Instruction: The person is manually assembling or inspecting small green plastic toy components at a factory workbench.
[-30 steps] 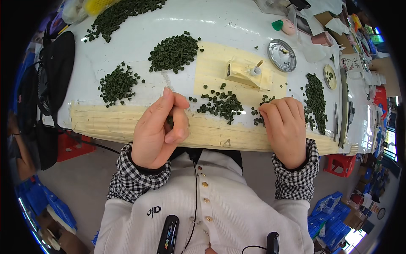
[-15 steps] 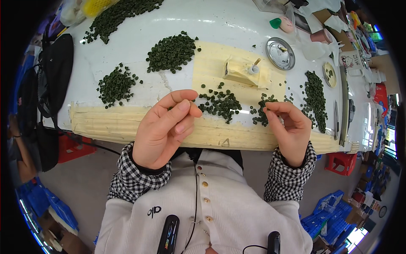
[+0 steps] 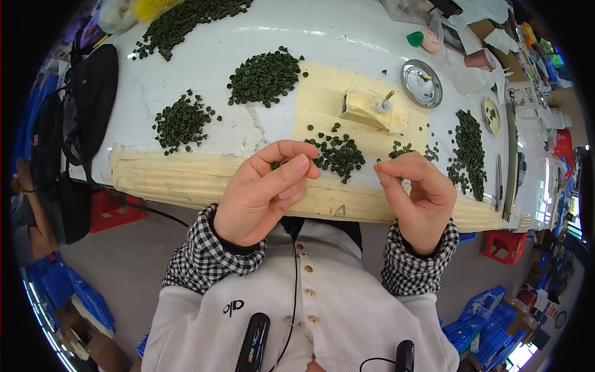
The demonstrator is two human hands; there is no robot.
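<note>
My left hand (image 3: 263, 195) is raised over the table's front edge, thumb and index finger pinched. A small dark green cup-like piece (image 3: 275, 165) shows between its fingers, partly hidden. Facing it, my right hand (image 3: 420, 201) is pinched too, with a tiny dark thing (image 3: 379, 160) at its fingertips, too small to make out. Behind and between the hands lies a loose heap of dark green pieces (image 3: 339, 156) on yellowish paper. A smaller heap (image 3: 400, 149) is partly covered by my right hand.
Beyond the heaps stands a tape-covered block (image 3: 365, 113) with a small white cup and stick. A round metal lid (image 3: 421, 84) lies behind it. More green pieces are piled at left (image 3: 181, 124), centre (image 3: 265, 75) and right (image 3: 469, 152). Tweezers (image 3: 499, 181) lie at the right edge.
My hands have come closer together: the left moved right, the right moved left. Both stay pinched. The whole view has shifted slightly.
</note>
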